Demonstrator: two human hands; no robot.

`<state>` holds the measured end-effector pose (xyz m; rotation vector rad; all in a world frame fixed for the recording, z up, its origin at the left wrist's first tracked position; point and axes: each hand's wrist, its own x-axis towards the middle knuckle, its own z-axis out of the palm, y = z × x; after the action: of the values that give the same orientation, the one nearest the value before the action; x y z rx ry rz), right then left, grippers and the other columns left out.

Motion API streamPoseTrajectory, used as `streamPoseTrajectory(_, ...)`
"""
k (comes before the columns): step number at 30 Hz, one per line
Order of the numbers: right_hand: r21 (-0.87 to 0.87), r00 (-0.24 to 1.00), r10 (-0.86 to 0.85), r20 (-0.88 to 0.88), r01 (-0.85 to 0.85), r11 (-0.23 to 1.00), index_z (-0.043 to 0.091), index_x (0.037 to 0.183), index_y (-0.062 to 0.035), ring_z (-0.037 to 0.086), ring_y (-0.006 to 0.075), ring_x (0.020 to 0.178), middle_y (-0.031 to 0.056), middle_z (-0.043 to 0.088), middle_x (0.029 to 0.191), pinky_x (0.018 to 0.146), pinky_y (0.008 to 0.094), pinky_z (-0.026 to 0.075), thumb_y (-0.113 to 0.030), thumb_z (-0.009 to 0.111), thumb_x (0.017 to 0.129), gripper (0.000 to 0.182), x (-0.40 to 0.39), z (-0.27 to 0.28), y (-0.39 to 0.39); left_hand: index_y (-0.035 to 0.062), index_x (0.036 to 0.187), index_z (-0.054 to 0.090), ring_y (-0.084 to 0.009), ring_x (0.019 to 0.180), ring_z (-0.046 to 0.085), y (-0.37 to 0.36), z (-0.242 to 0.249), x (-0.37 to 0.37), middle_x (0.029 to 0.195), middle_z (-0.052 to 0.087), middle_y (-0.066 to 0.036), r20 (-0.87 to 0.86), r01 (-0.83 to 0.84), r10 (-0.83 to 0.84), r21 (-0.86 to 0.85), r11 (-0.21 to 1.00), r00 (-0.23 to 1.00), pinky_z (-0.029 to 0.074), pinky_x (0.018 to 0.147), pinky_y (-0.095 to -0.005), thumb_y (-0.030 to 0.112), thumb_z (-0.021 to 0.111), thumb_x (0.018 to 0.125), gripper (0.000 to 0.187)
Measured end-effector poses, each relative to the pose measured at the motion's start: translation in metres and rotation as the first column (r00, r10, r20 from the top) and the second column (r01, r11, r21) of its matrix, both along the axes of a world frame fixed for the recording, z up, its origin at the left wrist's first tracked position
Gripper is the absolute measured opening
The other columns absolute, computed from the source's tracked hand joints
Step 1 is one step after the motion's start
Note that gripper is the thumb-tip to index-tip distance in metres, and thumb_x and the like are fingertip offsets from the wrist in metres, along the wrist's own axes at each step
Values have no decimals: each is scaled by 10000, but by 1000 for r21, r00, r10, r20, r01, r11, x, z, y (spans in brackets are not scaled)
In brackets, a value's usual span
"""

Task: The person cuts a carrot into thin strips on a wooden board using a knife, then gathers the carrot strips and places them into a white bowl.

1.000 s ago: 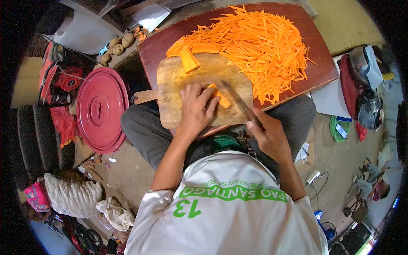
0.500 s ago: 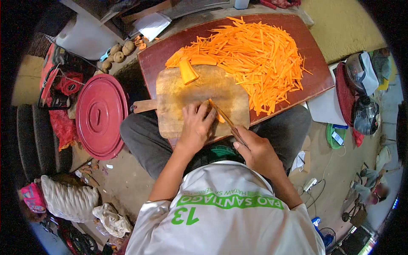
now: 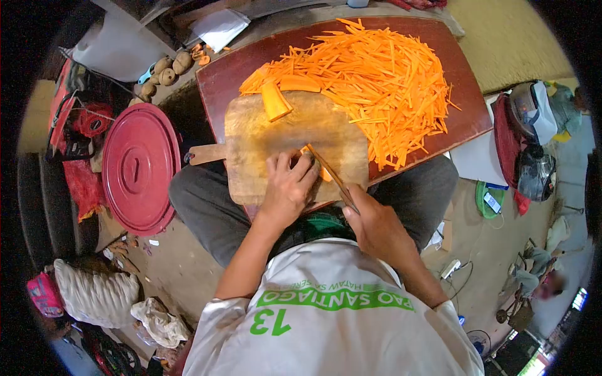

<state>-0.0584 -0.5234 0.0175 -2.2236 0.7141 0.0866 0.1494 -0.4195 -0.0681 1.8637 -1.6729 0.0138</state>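
Note:
A wooden cutting board (image 3: 251,147) with a handle lies on the dark red table over my lap. My left hand (image 3: 290,182) is closed, fingers curled, over a carrot piece (image 3: 306,149) that it mostly hides. In my right hand (image 3: 376,219) is a knife (image 3: 336,175), its blade slanting along the fingertips of my left hand against the carrot. A small orange slice (image 3: 325,175) rests on the board just right of the blade. Toward the board's far edge lies a thick carrot chunk (image 3: 274,102), and beyond it another carrot piece (image 3: 300,83).
A large heap of carrot strips (image 3: 395,88) covers much of the red table (image 3: 467,113). To the left stands a round red lid (image 3: 141,169), with several brown round objects (image 3: 166,76) above it. A person (image 3: 536,276) is at the far right.
The view has shifted slightly. Both hands and the knife keep nearly the same place on the board, the blade still beside the left fingertips.

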Motion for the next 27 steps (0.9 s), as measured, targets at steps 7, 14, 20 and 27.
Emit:
streamPoseTrajectory(7,97,997,49,65,-55,994,487,1409,43,698,519,1071,329,674,1184,879,564,602,-170,547,1106,376,34,2,-27,25,1184,752,-380,1203,591,1,-1,-1,1252,666,-124,24,-12,12,-4,1000,1000,415,1038,-567,164,722,872,343)
streamPoseTrajectory(14,19,999,17,-39,-16,1000,486,1423,38,690,541,1075,316,673,1072,861,596,596,-172,540,1106,384,3,17,-5,13,1204,745,-377,1218,591,2,-3,0,1254,658,-123,21,3,-2,-33,999,1000,424,1065,-553,160,685,872,368)
streamPoseTrajectory(20,-66,979,82,185,-71,995,505,1450,10,694,514,1061,305,709,1120,833,565,558,-193,580,1103,410,40,-17,-19,9,1204,746,-375,1212,599,2,-5,0,1242,659,-127,23,-5,6,-62,998,1000,428,1067,-557,157,677,871,371)
streamPoseTrajectory(27,-54,998,62,-9,-62,997,501,1391,41,717,495,909,308,674,1125,801,582,613,-167,588,1084,382,11,18,-4,-11,1171,751,-373,1228,604,3,-6,-1,1214,667,-135,1,-18,18,-75,997,1000,428,1097,-554,149,682,860,356)
